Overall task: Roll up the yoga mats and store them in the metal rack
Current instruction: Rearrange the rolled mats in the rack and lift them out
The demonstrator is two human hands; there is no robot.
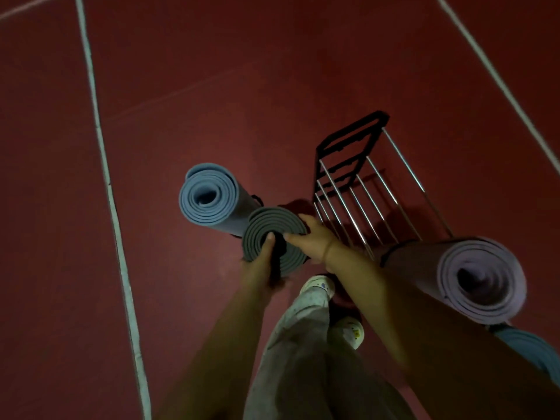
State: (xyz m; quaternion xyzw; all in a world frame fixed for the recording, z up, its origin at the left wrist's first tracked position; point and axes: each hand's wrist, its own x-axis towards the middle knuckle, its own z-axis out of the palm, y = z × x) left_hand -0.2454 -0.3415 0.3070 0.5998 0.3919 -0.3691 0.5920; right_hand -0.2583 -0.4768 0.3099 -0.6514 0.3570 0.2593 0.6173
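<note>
A rolled grey yoga mat [266,225] stands upright below me, its spiral end facing the camera. My left hand [262,262] grips its near side, thumb on the spiral end. My right hand [312,237] holds its right edge, fingers on the rim. A rolled blue mat [206,198] stands upright just left of it, touching. A rolled lilac mat [481,280] stands at the right. The metal rack [363,189], black frame with silver bars, lies between the grey and lilac mats.
The floor is dark red with white lines [103,165] running away from me on the left and far right. My legs and white shoes [321,286] are below the hands. Another blue roll [533,350] shows at the right edge.
</note>
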